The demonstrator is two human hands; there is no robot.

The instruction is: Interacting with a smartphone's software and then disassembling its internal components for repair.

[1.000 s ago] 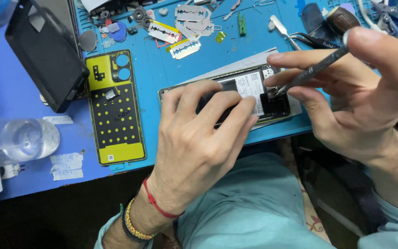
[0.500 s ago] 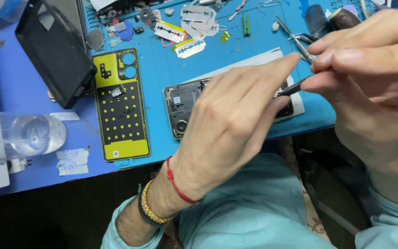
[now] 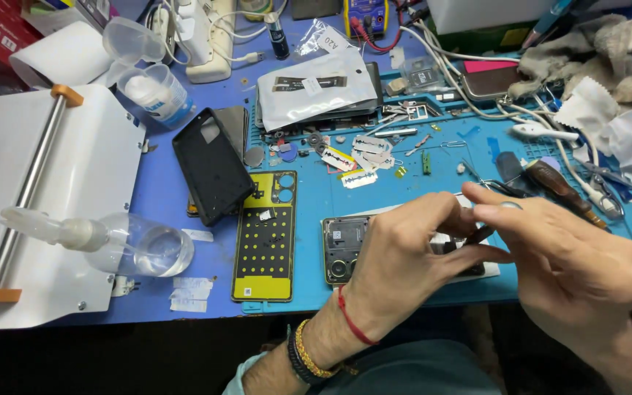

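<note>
An opened phone [image 3: 345, 249] lies face down at the near edge of the blue mat [image 3: 469, 139], its back already removed so that the camera rings and a shielded board are exposed. Most of its body is hidden under both hands. The left hand [image 3: 404, 263] is laid over the phone's middle, fingers curled and pressing down, nothing held that can be seen. The right hand [image 3: 565, 256] is pinched, thumb and forefinger closed on a thin dark tool [image 3: 479, 235] whose tip points at the phone's inside. The work is judged to be in the middle: the opening is done, while the inner parts are yet to be lifted and nothing has been refitted.

Just left of the phone lies 1 yellow panel [image 3: 265, 238], long and rectangular, dotted with small dark marks and 2 round holes at its far end. Beside that, a black case [image 3: 210, 164] lies tilted. Further off, a white flat pouch [image 3: 316, 91] with a black strip label rests on the mat's far edge. Loose razor blades [image 3: 360, 178] are scattered between pouch and phone. A clear bottle [image 3: 122, 245] lies on its side at the left, by small white paper tags [image 3: 188, 292].
</note>
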